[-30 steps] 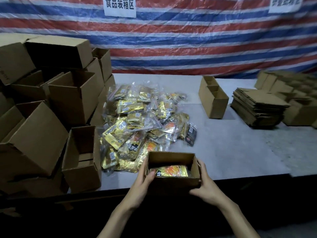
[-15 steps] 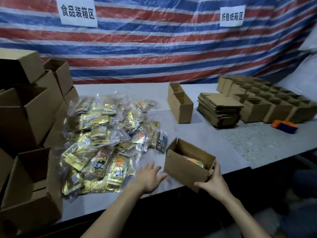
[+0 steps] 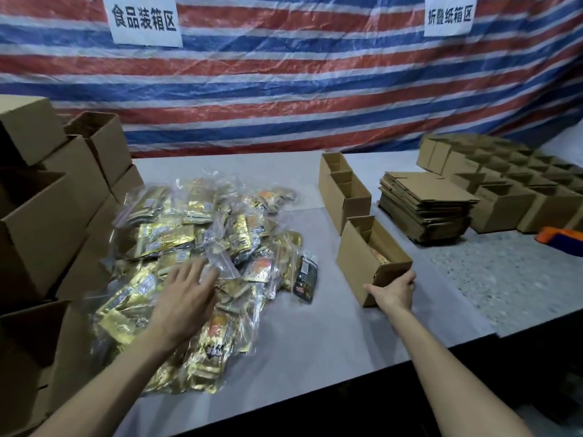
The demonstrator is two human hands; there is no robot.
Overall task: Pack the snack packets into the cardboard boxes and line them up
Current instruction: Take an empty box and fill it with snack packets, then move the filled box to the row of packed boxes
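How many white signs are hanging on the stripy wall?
2. One white sign hangs at the upper left of the striped tarp; the other hangs at the upper right. Both show fully, and none seems hidden.

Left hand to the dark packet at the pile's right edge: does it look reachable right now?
Probably yes. The left hand hovers open over the snack pile; the dark packet lies mostly uncovered at its right edge. The right hand grips the cardboard box, clear of that path.
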